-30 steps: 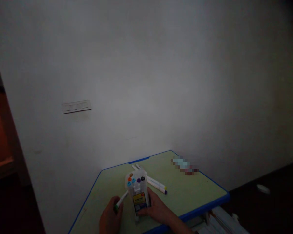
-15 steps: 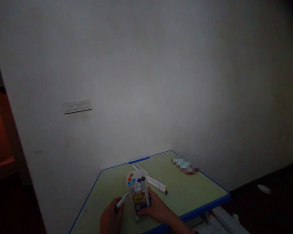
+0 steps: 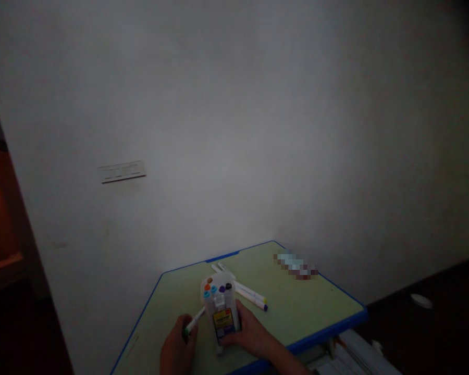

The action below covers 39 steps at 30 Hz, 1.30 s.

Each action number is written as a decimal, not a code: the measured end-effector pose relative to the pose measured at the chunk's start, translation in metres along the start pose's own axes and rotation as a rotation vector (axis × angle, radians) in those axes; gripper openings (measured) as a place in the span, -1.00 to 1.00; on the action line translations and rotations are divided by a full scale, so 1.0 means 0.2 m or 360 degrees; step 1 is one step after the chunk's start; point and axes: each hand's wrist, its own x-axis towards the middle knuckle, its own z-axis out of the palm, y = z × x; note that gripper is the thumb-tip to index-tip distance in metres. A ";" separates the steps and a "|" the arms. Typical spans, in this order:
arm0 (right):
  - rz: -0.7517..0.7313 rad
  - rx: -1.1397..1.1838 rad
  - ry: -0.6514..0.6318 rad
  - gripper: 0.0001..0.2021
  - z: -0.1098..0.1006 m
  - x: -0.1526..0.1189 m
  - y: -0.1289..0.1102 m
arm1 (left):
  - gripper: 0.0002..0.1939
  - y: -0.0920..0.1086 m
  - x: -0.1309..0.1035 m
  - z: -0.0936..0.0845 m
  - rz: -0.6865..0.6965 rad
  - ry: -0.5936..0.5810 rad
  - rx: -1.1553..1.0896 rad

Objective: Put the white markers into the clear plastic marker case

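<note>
A clear plastic marker case (image 3: 222, 320) with a yellow and dark label stands on the table, several capped markers upright in it, their ends blue, orange, brown, purple and black. My right hand (image 3: 250, 333) is wrapped round the case's right side and lower front. Left of the case, my left hand (image 3: 180, 344) grips a white marker (image 3: 195, 321) with a green end, its other end pointing up toward the case. Behind and right of the case lie loose white markers (image 3: 250, 294), two with yellow and purple ends.
The pale green table (image 3: 297, 317) has a blue edge and meets a white wall. A blurred-out item (image 3: 296, 264) lies at its back right. Papers (image 3: 347, 354) show below the right edge. A white object (image 3: 421, 301) is on the dark floor.
</note>
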 end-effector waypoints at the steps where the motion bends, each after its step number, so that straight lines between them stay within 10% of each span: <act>1: -0.0001 -0.0002 0.0006 -0.40 0.00 0.00 0.01 | -0.84 0.00 0.00 0.00 0.0006 -0.0011 -0.0009; 39: -0.0043 0.0142 -0.0074 -0.41 0.00 0.00 0.01 | -0.72 0.00 0.00 0.00 -0.0038 -0.0030 -0.0042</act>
